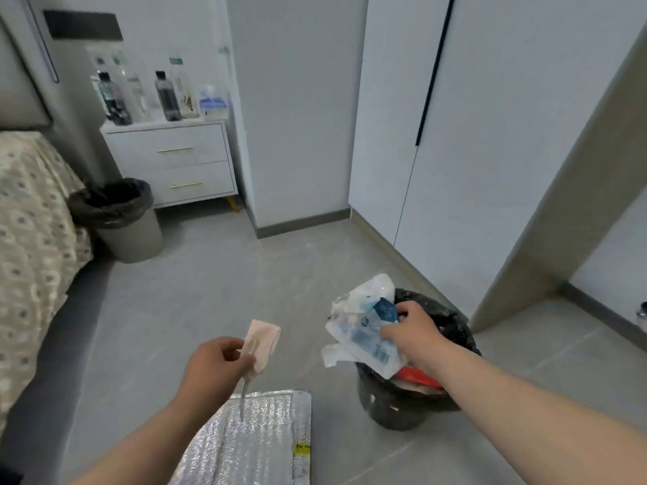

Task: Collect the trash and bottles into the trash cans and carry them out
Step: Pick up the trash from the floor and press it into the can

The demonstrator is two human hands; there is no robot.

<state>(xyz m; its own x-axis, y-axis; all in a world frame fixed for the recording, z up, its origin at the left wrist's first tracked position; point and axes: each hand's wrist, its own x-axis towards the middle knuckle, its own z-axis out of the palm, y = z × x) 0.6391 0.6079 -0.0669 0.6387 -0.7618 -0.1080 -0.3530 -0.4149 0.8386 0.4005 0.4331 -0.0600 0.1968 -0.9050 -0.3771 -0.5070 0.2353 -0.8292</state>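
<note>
**Wrappers gripped over a brimming can**

Beneath the left hand [213, 365] lies a silver padded mailer [252, 442], its yellow label unreadable. Under the right hand [409, 336], a black-lined trash can [395, 407] brims with red and white rubbish. Far beyond both hands, a second lined can [129, 232] stands below bottles [168, 96] on the surface [175, 159]. The right fingers curl round crumpled wrappers [360, 330] whose blue print is blurred. The left fingers pinch a folded pink paper [262, 341].

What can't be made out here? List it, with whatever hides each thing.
Head view:
- Black-lined trash can under the right hand: contents mostly hidden by crumpled white-and-blue plastic wrappers.
- Grey trash can with black liner beside the patterned bed: inside too dark.
- Plastic bottles on the white nightstand: labels blurred.
- Silver bubble-foil sheet: cut off by the bottom edge.
</note>
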